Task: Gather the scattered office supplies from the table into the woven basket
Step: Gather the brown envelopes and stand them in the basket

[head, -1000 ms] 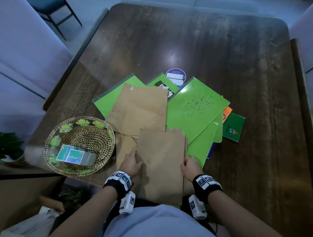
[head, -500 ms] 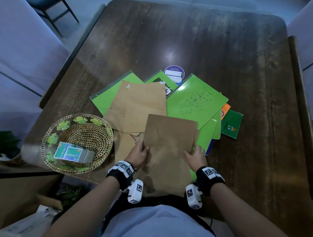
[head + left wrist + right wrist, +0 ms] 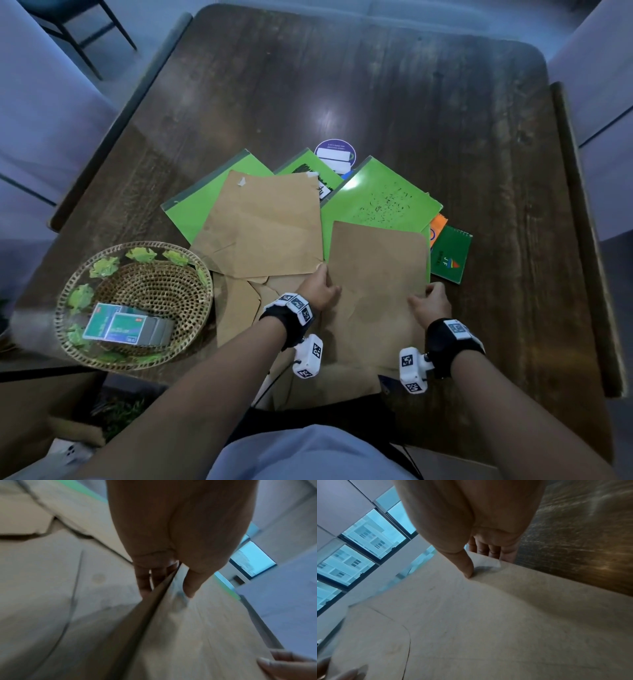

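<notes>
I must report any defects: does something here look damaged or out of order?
Yes. The brown envelope lying flat on the green folders is creased, with a torn lower corner. Black specks dirty another green folder.

Dark wooden table point(image 3: 394, 85); chair point(image 3: 68, 31) beyond it.

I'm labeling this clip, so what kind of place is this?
Probably an office or meeting room: a dark wooden table strewn with green notebooks and brown envelopes, and large windows facing another building.
</notes>
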The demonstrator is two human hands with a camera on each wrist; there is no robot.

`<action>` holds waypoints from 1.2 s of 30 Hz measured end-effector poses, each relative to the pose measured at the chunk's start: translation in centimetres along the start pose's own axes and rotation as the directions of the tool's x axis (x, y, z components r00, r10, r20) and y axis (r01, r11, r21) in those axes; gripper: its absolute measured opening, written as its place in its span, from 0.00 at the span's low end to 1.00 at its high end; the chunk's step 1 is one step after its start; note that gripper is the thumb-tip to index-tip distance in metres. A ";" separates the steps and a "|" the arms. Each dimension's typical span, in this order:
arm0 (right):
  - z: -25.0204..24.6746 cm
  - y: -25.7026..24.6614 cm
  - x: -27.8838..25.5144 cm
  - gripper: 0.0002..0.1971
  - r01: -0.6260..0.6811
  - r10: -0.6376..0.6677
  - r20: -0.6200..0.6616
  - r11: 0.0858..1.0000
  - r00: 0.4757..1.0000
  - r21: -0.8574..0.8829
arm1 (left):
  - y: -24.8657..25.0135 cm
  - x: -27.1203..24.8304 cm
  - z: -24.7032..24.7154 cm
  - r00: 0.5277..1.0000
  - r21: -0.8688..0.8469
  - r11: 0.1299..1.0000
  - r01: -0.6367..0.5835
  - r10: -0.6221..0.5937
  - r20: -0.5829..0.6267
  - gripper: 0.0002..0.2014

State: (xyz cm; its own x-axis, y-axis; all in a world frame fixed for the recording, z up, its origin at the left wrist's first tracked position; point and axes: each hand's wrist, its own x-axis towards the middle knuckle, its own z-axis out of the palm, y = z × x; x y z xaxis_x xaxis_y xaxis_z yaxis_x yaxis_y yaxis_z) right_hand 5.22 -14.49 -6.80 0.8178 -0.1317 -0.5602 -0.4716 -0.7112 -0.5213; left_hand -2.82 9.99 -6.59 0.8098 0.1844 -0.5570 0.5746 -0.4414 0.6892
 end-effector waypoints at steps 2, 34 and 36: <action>-0.4 0.0 0.2 0.21 -0.006 0.006 0.009 1.000 1.000 -0.030 | 0.0 0.7 0.0 0.999 0.109 0.994 0.013 -0.017 0.036 0.28; 19.7 -22.9 0.6 0.31 0.069 -0.032 0.096 0.906 0.995 -0.417 | -11.6 9.3 -20.2 0.895 -0.183 0.920 0.346 -0.382 -0.230 0.18; 19.9 -22.8 0.8 0.30 0.081 -0.039 0.109 0.910 0.993 -0.406 | -11.5 9.5 -20.2 0.913 -0.239 0.927 0.290 -0.343 -0.221 0.15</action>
State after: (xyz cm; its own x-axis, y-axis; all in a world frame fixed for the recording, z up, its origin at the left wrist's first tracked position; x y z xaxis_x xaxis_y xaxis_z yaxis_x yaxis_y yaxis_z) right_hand 10.05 15.39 -8.13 0.7948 -0.0275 -0.6063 -0.2295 -0.9384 -0.2583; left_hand 0.70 34.57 -10.45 0.5685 0.5135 -0.6428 0.7959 -0.1456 0.5876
